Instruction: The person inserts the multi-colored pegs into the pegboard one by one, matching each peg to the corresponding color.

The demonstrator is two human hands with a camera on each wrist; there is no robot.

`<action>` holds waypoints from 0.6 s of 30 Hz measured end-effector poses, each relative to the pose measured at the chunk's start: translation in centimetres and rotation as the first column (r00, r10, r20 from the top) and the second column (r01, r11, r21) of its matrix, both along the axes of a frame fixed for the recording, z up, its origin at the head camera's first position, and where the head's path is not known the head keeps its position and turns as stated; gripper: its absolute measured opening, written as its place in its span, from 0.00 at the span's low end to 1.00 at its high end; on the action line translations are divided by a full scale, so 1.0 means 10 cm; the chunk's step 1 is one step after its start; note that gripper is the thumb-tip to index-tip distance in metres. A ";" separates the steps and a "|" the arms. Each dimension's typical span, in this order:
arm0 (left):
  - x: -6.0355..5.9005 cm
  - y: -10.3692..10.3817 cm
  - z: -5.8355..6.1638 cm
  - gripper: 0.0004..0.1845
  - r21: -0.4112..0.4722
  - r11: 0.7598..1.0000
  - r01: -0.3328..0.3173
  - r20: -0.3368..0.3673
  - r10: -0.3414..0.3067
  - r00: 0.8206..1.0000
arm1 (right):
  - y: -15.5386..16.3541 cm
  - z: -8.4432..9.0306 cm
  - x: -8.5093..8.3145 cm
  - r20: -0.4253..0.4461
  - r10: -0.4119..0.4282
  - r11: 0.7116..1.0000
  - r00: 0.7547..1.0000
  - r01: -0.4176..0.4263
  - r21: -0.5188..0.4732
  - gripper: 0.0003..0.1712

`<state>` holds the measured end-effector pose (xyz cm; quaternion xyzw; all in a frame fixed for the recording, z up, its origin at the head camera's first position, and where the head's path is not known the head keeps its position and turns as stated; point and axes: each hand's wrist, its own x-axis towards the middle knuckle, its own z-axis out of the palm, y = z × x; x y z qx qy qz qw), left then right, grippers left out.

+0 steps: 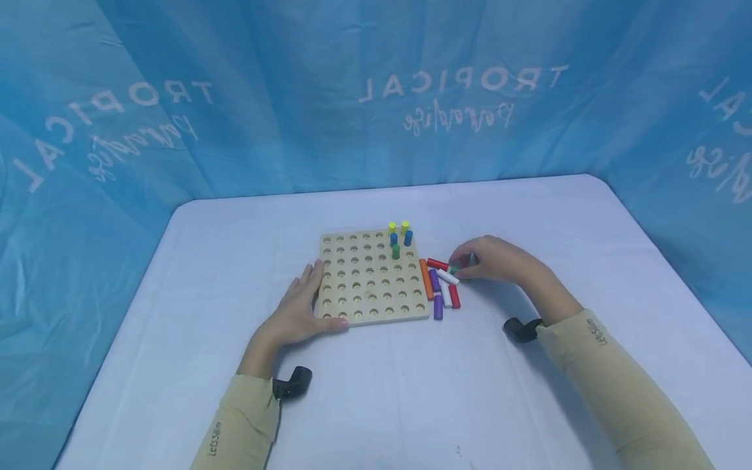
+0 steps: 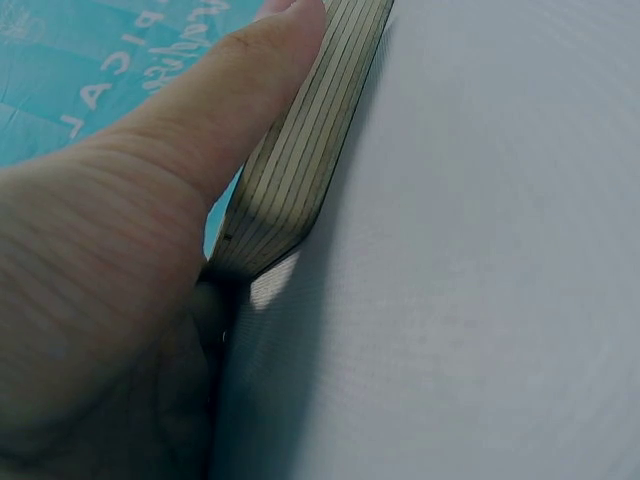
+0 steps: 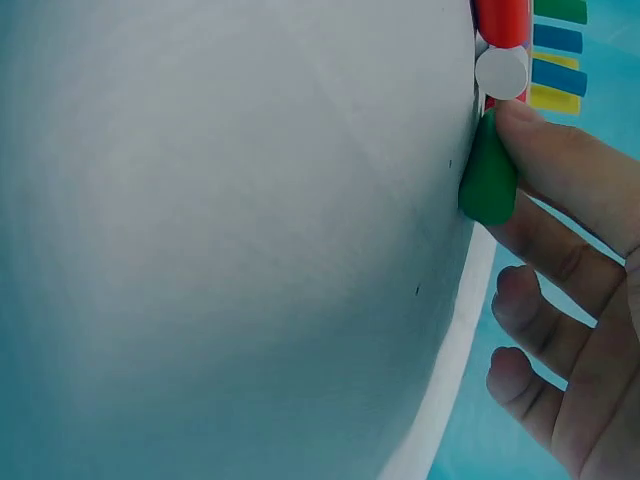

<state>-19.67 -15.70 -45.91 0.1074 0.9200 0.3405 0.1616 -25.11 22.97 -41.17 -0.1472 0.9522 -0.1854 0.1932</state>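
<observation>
A square wooden pegboard [image 1: 370, 281] with rows of round holes lies on the table. Two yellow pegs [image 1: 405, 226], two blue pegs [image 1: 408, 237] and one green peg [image 1: 396, 252] stand upright in its far right corner. My left hand [image 1: 298, 312] rests against the near left corner, fingers along the left side and thumb on the front edge. Right of the board, my right hand [image 1: 490, 259] pinches a green peg [image 3: 490, 175] between thumb and index finger, low over the table; its other fingers are loosely bent.
Loose pegs lie by the board's right side: an orange one [image 1: 425, 279], purple ones [image 1: 438, 307], white ones [image 1: 448, 277] and red ones [image 1: 455, 296]. A white cloth covers the table [image 1: 376, 385]. Blue printed curtains [image 1: 294, 98] hang behind and at both sides.
</observation>
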 end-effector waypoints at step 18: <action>0.00 0.01 -0.02 0.74 -0.001 1.000 -0.002 0.000 0.002 1.000 | 0.05 -0.08 -0.05 -0.064 0.010 0.999 0.998 -0.013 -0.048 0.16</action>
